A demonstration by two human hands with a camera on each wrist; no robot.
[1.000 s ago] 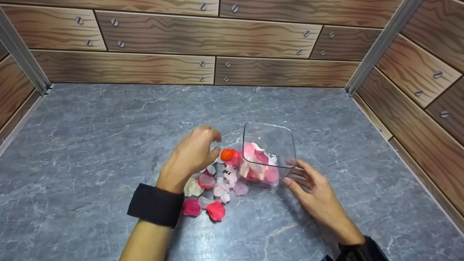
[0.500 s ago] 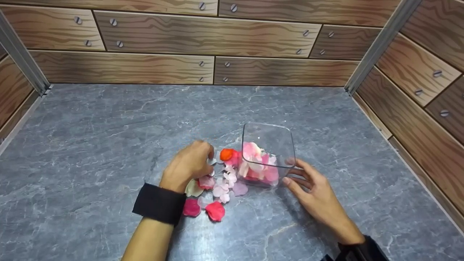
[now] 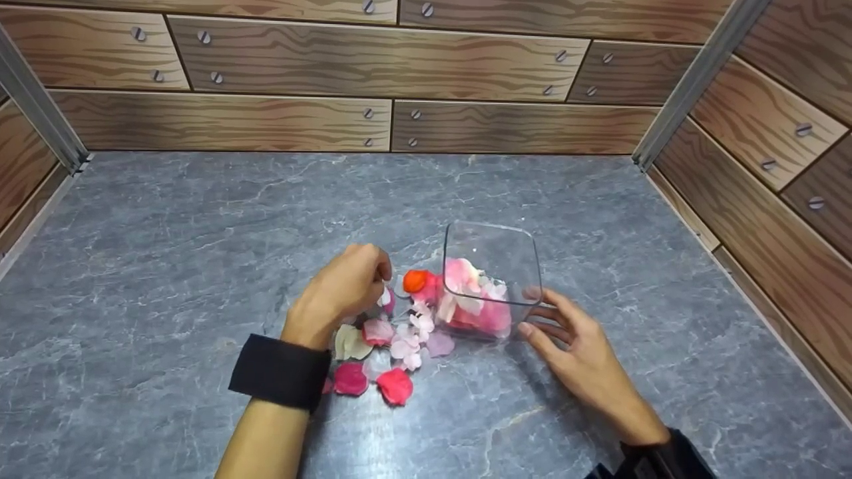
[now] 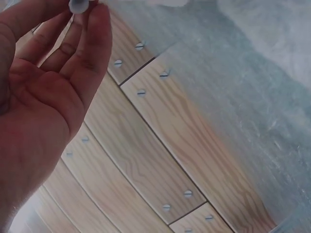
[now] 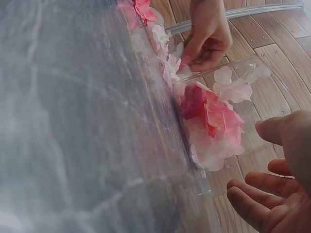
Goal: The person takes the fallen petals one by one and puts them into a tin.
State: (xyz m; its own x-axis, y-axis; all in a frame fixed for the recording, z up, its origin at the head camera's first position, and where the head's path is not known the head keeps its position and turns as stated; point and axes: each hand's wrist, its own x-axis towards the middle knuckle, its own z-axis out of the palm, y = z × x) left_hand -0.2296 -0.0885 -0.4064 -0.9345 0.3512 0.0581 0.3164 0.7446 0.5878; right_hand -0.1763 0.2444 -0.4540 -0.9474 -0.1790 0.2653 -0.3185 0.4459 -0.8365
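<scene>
My left hand (image 3: 346, 283) is over the far left of the loose petals and pinches a white and magenta petal (image 3: 387, 299) between thumb and fingers. In the left wrist view only a pale bit of it shows at the fingertips. A clear square container (image 3: 496, 256) stands to the right, its lower part filled with pink, white and red petals (image 5: 214, 121). My right hand (image 3: 572, 349) is at the container's right side, fingers spread and slightly bent; whether they touch the wall I cannot tell. An orange petal (image 3: 415, 281) lies against the pile by the container.
Several loose petals lie left of the container, among them a pale flower cluster (image 3: 407, 342), a cream petal (image 3: 351, 342) and a red petal (image 3: 395, 386). The grey marbled tabletop (image 3: 200, 233) is bordered by wood-patterned walls (image 3: 293, 123).
My left hand first came down and closed on a petal at the pile, then rose slightly with it. The right hand and container have stayed in place.
</scene>
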